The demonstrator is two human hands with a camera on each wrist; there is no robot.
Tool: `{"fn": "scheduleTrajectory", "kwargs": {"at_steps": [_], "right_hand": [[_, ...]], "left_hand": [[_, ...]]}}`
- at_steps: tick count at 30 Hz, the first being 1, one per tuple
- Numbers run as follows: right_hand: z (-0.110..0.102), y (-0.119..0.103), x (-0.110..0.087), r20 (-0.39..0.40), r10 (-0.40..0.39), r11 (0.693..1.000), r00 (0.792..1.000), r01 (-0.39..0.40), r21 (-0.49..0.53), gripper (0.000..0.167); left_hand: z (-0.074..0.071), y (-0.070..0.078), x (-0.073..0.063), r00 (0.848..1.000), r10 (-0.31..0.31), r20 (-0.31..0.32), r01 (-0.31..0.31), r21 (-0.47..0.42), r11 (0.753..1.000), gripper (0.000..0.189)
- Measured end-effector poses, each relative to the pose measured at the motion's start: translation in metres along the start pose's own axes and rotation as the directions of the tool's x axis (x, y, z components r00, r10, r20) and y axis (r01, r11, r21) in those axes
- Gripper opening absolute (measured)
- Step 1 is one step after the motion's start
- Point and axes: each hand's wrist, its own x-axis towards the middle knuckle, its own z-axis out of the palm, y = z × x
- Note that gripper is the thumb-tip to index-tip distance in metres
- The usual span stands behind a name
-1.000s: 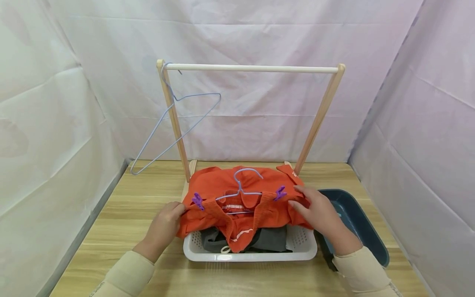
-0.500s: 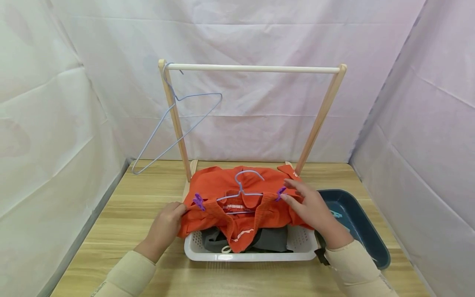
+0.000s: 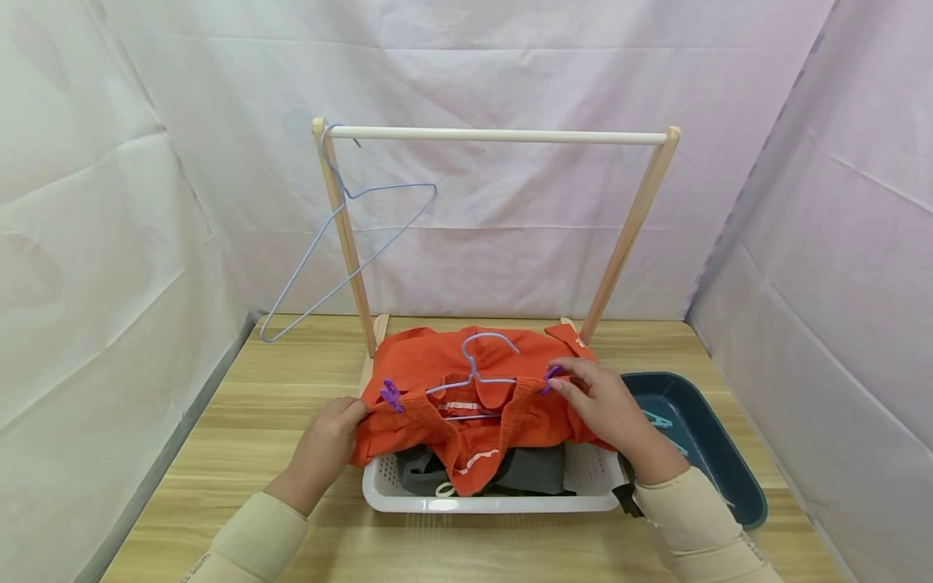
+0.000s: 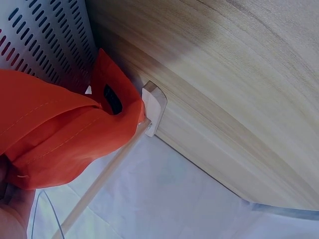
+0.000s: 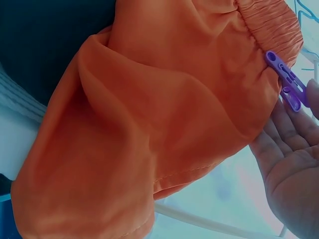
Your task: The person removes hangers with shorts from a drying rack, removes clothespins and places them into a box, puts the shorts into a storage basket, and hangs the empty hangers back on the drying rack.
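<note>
Orange shorts with a gathered waistband lie spread over a white basket. A light-blue wire hanger is set in the waistband, its hook lying over the cloth. One purple clothespin grips the waistband's left side and another purple clothespin its right side. My left hand pinches the shorts' left edge; its fingertips are partly hidden by cloth. My right hand pinches the right clothespin; in the right wrist view the thumb is on its free end, with fingers behind.
A wooden rack with a white bar stands behind the basket. Another light-blue hanger hangs at its left end. Dark clothing lies in the basket. A dark-blue tray with light-blue clothespins stands at the right.
My right hand has moved left from the shorts' right edge to the right purple clothespin and now pinches it. The left hand stays on the shorts' left edge.
</note>
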Motion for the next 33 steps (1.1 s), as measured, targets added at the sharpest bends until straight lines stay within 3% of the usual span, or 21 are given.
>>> {"fn": "scheduleTrajectory", "kwargs": {"at_steps": [13, 33], "right_hand": [[0.0, -0.007, -0.001, -0.034, 0.002, 1.0, 0.999, -0.002, 0.014, 0.02], [0.001, -0.014, -0.003, -0.151, -0.093, 0.995, 0.984, 0.086, -0.053, 0.015]], "left_hand": [[-0.002, 0.001, 0.0, 0.999, -0.013, 0.031, 0.013, 0.006, 1.0, 0.035], [-0.004, 0.002, -0.001, 0.999, -0.012, 0.037, 0.013, -0.001, 1.0, 0.037]]}}
